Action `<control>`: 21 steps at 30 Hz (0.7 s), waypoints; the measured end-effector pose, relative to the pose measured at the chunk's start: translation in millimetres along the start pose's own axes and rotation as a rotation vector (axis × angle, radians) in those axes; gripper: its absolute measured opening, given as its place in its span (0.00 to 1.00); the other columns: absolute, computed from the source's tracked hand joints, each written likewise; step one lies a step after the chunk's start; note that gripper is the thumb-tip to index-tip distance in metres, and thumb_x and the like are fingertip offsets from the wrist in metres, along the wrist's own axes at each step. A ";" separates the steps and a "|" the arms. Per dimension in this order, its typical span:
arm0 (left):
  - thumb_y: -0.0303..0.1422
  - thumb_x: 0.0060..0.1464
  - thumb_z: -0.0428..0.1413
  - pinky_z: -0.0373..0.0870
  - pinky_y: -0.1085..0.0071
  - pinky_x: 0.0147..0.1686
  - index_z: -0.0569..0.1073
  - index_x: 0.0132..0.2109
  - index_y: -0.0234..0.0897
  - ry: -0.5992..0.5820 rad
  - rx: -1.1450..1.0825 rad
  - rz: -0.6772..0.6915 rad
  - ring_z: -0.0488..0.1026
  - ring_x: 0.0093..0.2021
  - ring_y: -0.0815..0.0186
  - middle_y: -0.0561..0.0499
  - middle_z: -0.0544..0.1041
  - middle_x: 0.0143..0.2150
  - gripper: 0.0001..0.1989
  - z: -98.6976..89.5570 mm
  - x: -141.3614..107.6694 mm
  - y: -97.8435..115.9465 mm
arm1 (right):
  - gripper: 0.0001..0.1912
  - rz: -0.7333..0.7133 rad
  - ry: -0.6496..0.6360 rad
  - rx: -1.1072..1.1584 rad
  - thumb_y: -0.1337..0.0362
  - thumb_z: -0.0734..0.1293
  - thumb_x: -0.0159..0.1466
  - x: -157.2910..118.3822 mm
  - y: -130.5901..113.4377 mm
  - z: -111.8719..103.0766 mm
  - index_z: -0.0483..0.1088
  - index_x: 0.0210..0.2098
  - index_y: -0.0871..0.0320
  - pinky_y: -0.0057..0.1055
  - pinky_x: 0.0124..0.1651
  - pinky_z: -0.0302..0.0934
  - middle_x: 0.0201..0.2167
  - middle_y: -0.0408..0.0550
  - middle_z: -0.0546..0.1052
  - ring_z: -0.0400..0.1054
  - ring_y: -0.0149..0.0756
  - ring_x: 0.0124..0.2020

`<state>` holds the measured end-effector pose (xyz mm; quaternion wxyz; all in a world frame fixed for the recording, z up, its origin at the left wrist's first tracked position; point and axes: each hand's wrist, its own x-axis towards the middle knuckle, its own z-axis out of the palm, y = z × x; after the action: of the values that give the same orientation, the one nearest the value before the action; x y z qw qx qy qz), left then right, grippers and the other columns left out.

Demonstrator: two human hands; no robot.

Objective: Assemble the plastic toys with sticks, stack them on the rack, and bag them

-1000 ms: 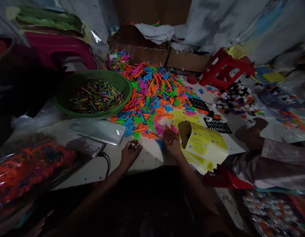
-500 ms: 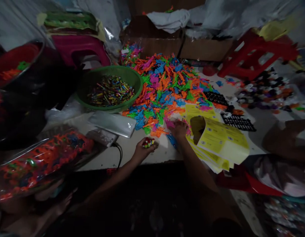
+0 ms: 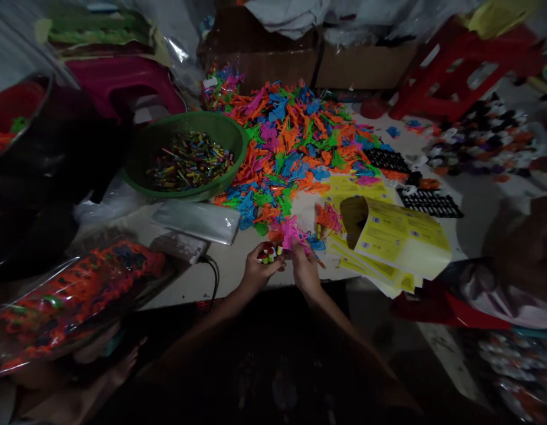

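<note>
My left hand is closed around a bunch of short, thin sticks with red, green, white and yellow ends; they look like small crayons. Close beside it, my right hand grips a pink plastic toy piece, whose exact shape I cannot make out. Just beyond both hands spreads a big heap of plastic toy pieces in orange, blue, green and pink. A small orange cluster of pieces lies to the right of my right hand.
A green basin full of short coloured sticks stands left of the heap. Clear plastic bags lie before it. Yellow printed sheets cover the right front. A bagged bundle is at left; another person's arm shows at right.
My right hand has drawn back from the edge of the heap toward my left hand, bringing a pink toy piece. The left hand keeps its bunch of sticks. The view has shifted slightly.
</note>
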<state>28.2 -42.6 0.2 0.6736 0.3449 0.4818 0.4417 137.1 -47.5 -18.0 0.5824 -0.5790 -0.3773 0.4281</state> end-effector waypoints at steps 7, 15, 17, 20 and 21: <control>0.33 0.33 0.62 0.70 0.73 0.23 0.67 0.37 0.34 -0.044 -0.023 0.033 0.69 0.22 0.72 0.54 0.72 0.27 0.20 5.2 -4.4 -1.5 | 0.20 0.051 0.069 0.044 0.46 0.59 0.57 -8.5 -1.3 4.6 0.64 0.32 0.58 0.24 0.24 0.56 0.19 0.39 0.67 0.61 0.27 0.21; 0.30 0.32 0.60 0.70 0.74 0.29 0.69 0.34 0.34 0.052 0.145 0.115 0.70 0.27 0.70 0.53 0.74 0.29 0.16 6.9 -8.7 -0.7 | 0.16 -0.054 0.060 -0.012 0.50 0.59 0.58 -15.5 2.1 7.6 0.64 0.35 0.57 0.28 0.32 0.62 0.27 0.43 0.72 0.66 0.30 0.28; 0.29 0.31 0.59 0.69 0.75 0.34 0.70 0.34 0.34 0.078 0.208 0.147 0.71 0.31 0.69 0.52 0.75 0.31 0.16 10.5 -10.7 -2.3 | 0.15 -0.077 0.064 -0.034 0.51 0.59 0.59 -19.0 4.1 11.0 0.64 0.36 0.57 0.29 0.34 0.62 0.29 0.45 0.73 0.67 0.31 0.29; 0.28 0.30 0.59 0.68 0.75 0.32 0.71 0.34 0.34 0.068 0.236 0.133 0.70 0.29 0.70 0.53 0.74 0.29 0.17 12.8 -8.9 -4.9 | 0.16 -0.084 0.036 -0.108 0.51 0.58 0.59 -9.9 2.8 2.1 0.64 0.37 0.57 0.31 0.35 0.63 0.30 0.47 0.74 0.67 0.33 0.30; 0.29 0.30 0.60 0.68 0.75 0.32 0.70 0.34 0.34 0.049 0.219 0.122 0.70 0.29 0.70 0.52 0.74 0.29 0.17 11.5 -6.6 -5.0 | 0.17 -0.082 0.041 -0.159 0.51 0.57 0.59 -1.5 0.6 -6.6 0.64 0.37 0.57 0.32 0.35 0.63 0.31 0.48 0.74 0.67 0.34 0.31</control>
<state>39.6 -51.1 1.5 0.5918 0.4340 0.5216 0.4351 142.7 -51.2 -18.8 0.5591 -0.6160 -0.4217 0.3607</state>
